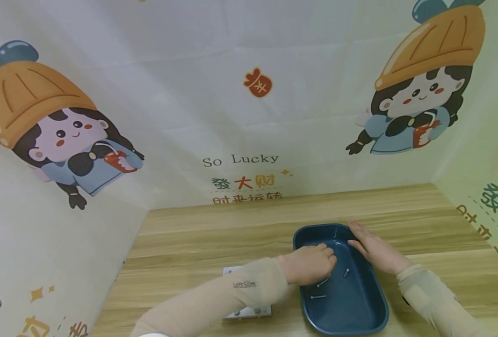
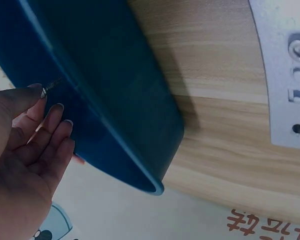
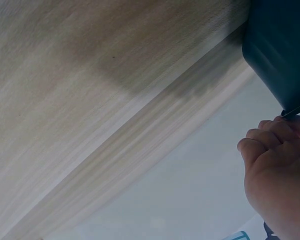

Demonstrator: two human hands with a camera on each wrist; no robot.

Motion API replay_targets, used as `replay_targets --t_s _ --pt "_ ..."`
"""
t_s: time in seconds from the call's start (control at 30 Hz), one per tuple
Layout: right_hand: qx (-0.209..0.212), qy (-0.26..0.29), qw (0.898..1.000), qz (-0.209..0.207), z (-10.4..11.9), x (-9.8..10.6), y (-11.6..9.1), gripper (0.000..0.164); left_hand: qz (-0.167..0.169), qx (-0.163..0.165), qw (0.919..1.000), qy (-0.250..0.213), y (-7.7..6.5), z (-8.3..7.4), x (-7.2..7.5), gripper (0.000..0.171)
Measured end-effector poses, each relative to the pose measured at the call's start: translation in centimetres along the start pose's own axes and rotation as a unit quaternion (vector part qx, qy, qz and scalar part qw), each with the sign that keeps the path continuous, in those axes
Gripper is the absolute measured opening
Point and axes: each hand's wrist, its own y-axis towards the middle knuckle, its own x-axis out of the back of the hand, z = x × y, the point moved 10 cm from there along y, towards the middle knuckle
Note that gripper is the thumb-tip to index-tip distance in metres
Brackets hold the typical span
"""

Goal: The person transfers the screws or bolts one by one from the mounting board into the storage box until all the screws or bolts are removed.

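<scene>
A dark blue tray (image 1: 368, 309) lies on the wooden table with a few small screws (image 1: 318, 296) loose on its floor. Over its left side is my left hand (image 1: 309, 264), fingers bent. In the left wrist view, the thumb and index finger of that hand pinch a small threaded screw (image 2: 52, 85), while the other fingers curl loosely. My right hand (image 1: 379, 252) holds the tray's far right corner, thumb over the rim and fingers along the outer wall. From the right wrist, the hand (image 3: 277, 170) shows against that rim; its thumb is hidden.
A silver metal plate (image 1: 253, 312) with bolts and holes lies left of the tray, partly covered by my left sleeve (image 1: 215, 295). A printed cloth (image 1: 181, 117) stands behind the wooden tabletop (image 1: 181, 238) and along both sides.
</scene>
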Motion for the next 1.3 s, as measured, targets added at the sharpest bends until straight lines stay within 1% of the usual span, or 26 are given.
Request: replay_targets --t_s 0.1,0.27,0.37,0.57,0.7,0.77,0.83,0.9,0.97,1.1,1.2,1.3 --pt "0.002 -0.002 1.000 -0.002 0.1 0.0 0.0 0.056 0.007 0.003 1.0000 -0.002 0.1 0.0 -0.5 0.028" --pt "0.004 -0.001 1.000 -0.005 0.2 -0.1 0.0 0.056 0.025 0.010 0.9994 -0.021 0.1 0.0 -1.2 0.032" --pt "0.004 0.000 1.000 -0.004 0.2 -0.1 0.0 0.056 0.025 0.013 0.9992 -0.029 -0.1 0.1 -1.4 0.030" --pt "-0.001 0.005 1.000 0.000 0.1 -0.1 0.0 0.056 0.001 0.029 0.9983 -0.050 -1.0 1.1 -0.9 0.025" --pt "-0.005 0.009 1.000 0.004 0.1 -0.1 0.0 0.057 -0.019 0.041 0.9961 -0.076 -2.1 2.2 -0.2 0.021" --pt "-0.004 0.007 1.000 0.004 0.1 -0.1 0.0 0.057 -0.022 0.054 0.9933 -0.100 -2.8 2.9 0.2 0.020" --pt "-0.002 0.005 1.000 0.003 0.1 -0.1 0.0 0.057 -0.028 0.067 0.9903 -0.119 -3.6 3.7 0.5 0.020" --pt "0.001 0.003 1.000 0.001 0.2 -0.1 0.0 0.057 -0.031 0.089 0.9852 -0.143 -4.5 4.7 0.7 0.020" --pt "0.003 0.004 1.000 -0.001 0.2 -0.1 0.0 0.057 -0.041 0.109 0.9797 -0.163 -5.6 5.7 0.9 0.021" --pt "0.003 0.005 1.000 0.000 0.1 -0.2 0.0 0.057 -0.061 0.154 0.9633 -0.211 -8.3 7.8 1.0 0.022" --pt "0.000 0.010 1.000 0.004 -0.1 -0.2 0.0 0.057 -0.071 0.179 0.9509 -0.242 -10.5 8.9 0.4 0.023" --pt "-0.002 0.012 1.000 0.006 -0.1 -0.2 -0.1 0.057 -0.077 0.202 0.9426 -0.255 -12.4 9.7 -0.6 0.024"
